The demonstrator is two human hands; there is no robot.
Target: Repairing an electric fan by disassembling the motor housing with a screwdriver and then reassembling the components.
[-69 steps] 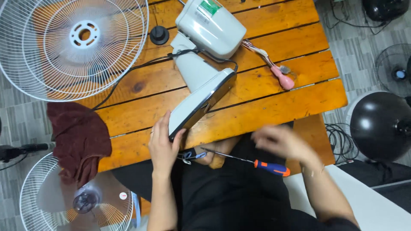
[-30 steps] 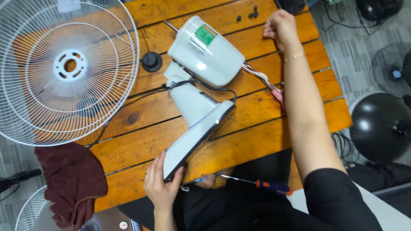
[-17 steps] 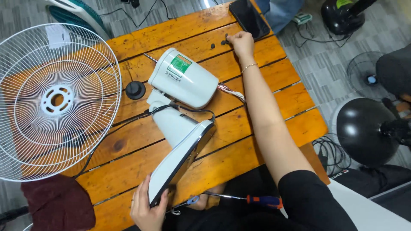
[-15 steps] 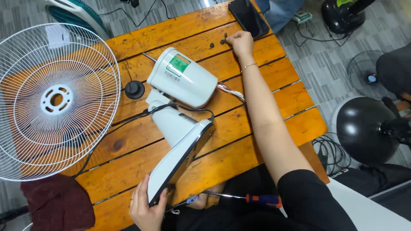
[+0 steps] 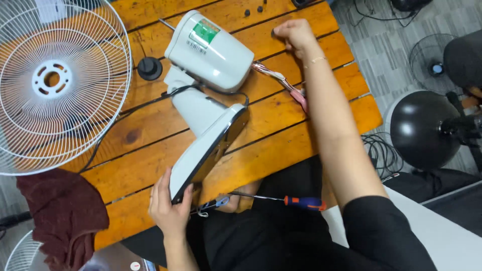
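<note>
A white fan body lies on the wooden table, its motor housing far from me and its flat base tilted on edge toward me. My left hand grips the near corner of that base. My right hand reaches across to the far side of the table, fingertips pinched on a small dark screw. Two more dark screws lie just beyond it. A screwdriver with an orange and blue handle rests across my lap.
A white wire fan guard covers the table's left end, with a black knob beside it. Pink-handled pliers lie under my right forearm. A dark red cloth hangs at the lower left. A black dome-shaped fan base stands on the floor at right.
My right hand left my lap, reached to the screws at the table's far edge, and has drawn back slightly, pinched shut. My left hand has kept hold of the base.
</note>
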